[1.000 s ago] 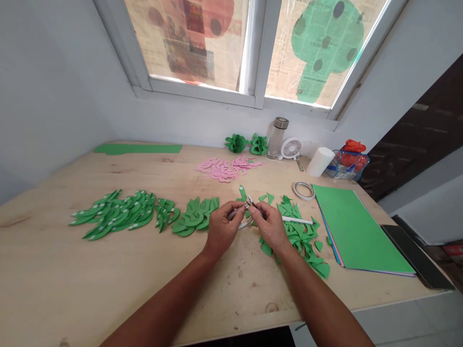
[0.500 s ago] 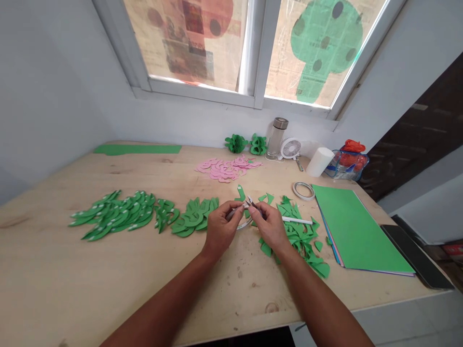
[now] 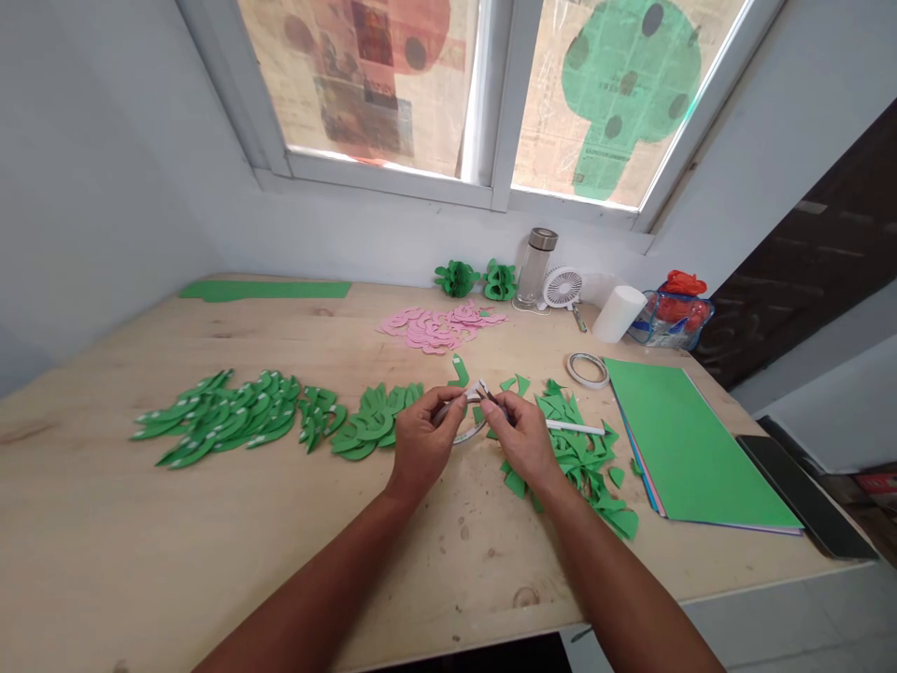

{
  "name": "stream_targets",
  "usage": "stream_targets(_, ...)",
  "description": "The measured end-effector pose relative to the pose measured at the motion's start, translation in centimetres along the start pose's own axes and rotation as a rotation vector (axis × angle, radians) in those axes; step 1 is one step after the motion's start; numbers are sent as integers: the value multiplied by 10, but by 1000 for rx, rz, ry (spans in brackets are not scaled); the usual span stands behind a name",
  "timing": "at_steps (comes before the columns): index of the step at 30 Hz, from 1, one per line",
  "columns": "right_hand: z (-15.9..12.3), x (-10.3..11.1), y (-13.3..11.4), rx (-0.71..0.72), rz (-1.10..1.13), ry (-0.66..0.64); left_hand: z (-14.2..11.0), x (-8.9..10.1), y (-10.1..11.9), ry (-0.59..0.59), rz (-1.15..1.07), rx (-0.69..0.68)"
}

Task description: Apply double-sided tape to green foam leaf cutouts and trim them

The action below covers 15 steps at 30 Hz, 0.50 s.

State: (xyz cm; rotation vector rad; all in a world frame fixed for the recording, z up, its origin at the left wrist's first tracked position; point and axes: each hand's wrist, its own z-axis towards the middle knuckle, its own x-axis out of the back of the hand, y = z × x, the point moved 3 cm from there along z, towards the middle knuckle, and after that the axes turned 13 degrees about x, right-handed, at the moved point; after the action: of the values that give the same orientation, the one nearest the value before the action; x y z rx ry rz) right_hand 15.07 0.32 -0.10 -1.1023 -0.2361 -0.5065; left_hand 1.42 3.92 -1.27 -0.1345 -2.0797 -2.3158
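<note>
My left hand (image 3: 424,437) is closed around a roll of double-sided tape (image 3: 471,434), with a white strip pulled up from it between the hands. Small dark scissors (image 3: 485,393) sit in my right hand (image 3: 522,439), their tips at the strip; the handles are mostly hidden by the fingers. Just beyond the hands lies a curved green paper piece (image 3: 459,368) with a white tape patch on its end. Left of my left hand is a pile of plain green cutouts (image 3: 375,421). Further left are taped green cutouts (image 3: 231,411).
Green scraps (image 3: 585,467) and a white stick (image 3: 575,427) lie beside my right hand. Coloured sheets (image 3: 701,449), a dark phone-like slab (image 3: 805,495) and another tape roll (image 3: 587,370) are at right. Pink cutouts (image 3: 441,327), a bottle (image 3: 536,266) and a fan (image 3: 562,287) stand behind.
My left hand has shifted slightly left and more of the white strip shows between the hands. The taped green piece has moved slightly left. My right hand stays nearly in place.
</note>
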Motion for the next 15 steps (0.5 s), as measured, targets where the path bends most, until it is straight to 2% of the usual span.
stream_targets(7, -1, -1, 3, -5, 7, 3, 0, 3, -1, 65, -12, -6)
stream_targets(15, -1, -1, 3, 3, 10, -1, -1, -5, -2, -64, 26, -7)
